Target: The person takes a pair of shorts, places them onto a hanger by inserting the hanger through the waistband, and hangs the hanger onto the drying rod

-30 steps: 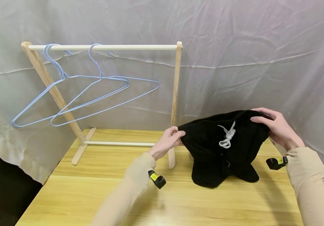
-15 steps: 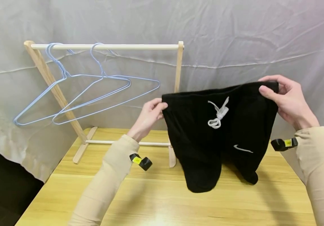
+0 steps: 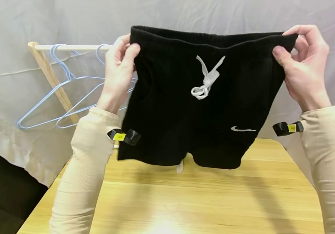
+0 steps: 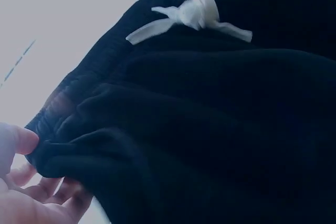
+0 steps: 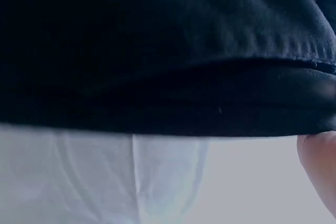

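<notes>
Black shorts (image 3: 167, 107) hang upright in the air, waistband on top and spread wide between both hands. A white drawstring (image 3: 206, 83) is tied at the front, and a white swoosh marks one leg. My left hand (image 3: 119, 66) pinches the left end of the waistband between thumb and fingers. At the other end, my right hand (image 3: 306, 61) pinches the waistband, thumb in front. In the left wrist view, the fingers (image 4: 23, 140) grip the cloth edge near the knotted drawstring. Mostly dark fabric (image 5: 157, 77) fills the right wrist view, with part of the hand at its right edge.
Behind the shorts stands a wooden rack (image 3: 47, 68), its right part hidden by the cloth. Several blue wire hangers (image 3: 42, 100) hang from its rail (image 3: 82, 47). Below lies a wooden table (image 3: 208, 201); a grey curtain (image 3: 272, 13) covers the back.
Both hands have raised the shorts from the table and brought them up, nearer and leftward. The legs, formerly crumpled on the tabletop, now hang down, and the waistband is stretched wider.
</notes>
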The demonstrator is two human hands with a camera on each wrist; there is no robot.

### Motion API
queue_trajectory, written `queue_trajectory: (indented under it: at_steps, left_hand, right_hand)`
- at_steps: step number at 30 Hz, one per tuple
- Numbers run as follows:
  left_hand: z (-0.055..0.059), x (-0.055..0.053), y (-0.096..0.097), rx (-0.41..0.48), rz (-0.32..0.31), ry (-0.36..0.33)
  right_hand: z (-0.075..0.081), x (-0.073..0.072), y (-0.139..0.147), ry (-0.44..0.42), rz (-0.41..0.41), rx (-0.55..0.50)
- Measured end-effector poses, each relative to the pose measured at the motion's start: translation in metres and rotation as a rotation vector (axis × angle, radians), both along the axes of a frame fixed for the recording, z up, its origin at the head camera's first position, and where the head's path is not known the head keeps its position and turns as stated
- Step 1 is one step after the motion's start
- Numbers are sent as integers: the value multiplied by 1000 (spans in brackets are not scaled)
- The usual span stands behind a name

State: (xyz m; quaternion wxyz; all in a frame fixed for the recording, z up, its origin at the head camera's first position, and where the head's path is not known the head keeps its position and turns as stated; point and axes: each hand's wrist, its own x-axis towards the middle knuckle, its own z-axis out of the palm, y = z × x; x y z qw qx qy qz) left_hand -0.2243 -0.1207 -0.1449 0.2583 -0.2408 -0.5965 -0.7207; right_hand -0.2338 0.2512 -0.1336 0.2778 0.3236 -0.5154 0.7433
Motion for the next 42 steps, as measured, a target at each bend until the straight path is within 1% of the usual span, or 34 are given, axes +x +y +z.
queue_trajectory:
  at_steps: [2,3,5,7,8,12,15,17,20,22,25,30,32,33,35,38,40,42]
  left_hand:
    - [0,3,-4,-24,57,56]
    - [-4,3,-7,-41,78,76]
    - [-14,1,-12,-76,119,79]
    - [-28,-1,-17,-95,127,43]
    - [-36,-2,-20,-114,134,18]
    - [-64,-4,-31,-203,149,-71]
    - [-78,-4,-37,-293,159,-130]
    - [-85,-3,-41,-374,167,-166]
    - [-93,-1,-45,-502,182,-205]
    - [-99,-1,-47,-571,183,-216]
    - [-107,-1,-49,-632,170,-219]
    - [-120,-1,-52,-711,154,-205]
    - [-125,-1,-53,-739,138,-190]
    - [-128,-1,-53,-751,126,-183]
    - [-133,-1,-55,-786,104,-142]
    - [-141,-1,-56,-849,89,-56]
    - [-146,-2,-57,-892,95,-9]
    - [-150,-2,-57,-929,98,6]
  right_hand:
    - [-3,2,-2,0,-32,47]
    - [-6,3,-2,-9,-53,85]
    - [-14,5,-1,-27,-91,180]
    - [-24,7,0,-77,-102,262]
    - [-29,8,1,-88,-120,311]
    - [-44,10,1,-128,-243,551]
    - [-53,14,2,-167,-331,738]
    - [-58,17,4,-193,-355,830]
    - [-66,20,7,-231,-375,913]
    - [-72,21,8,-247,-386,952]
    - [-81,22,10,-277,-396,990]
    - [-96,23,11,-319,-360,1034]
    - [-101,23,11,-311,-333,1048]
    - [-104,23,12,-293,-319,1060]
    - [-110,22,13,-243,-294,1085]
    - [-120,20,14,-135,-271,1133]
    - [-127,19,14,-59,-272,1154]
    - [-134,17,13,14,-288,1170]
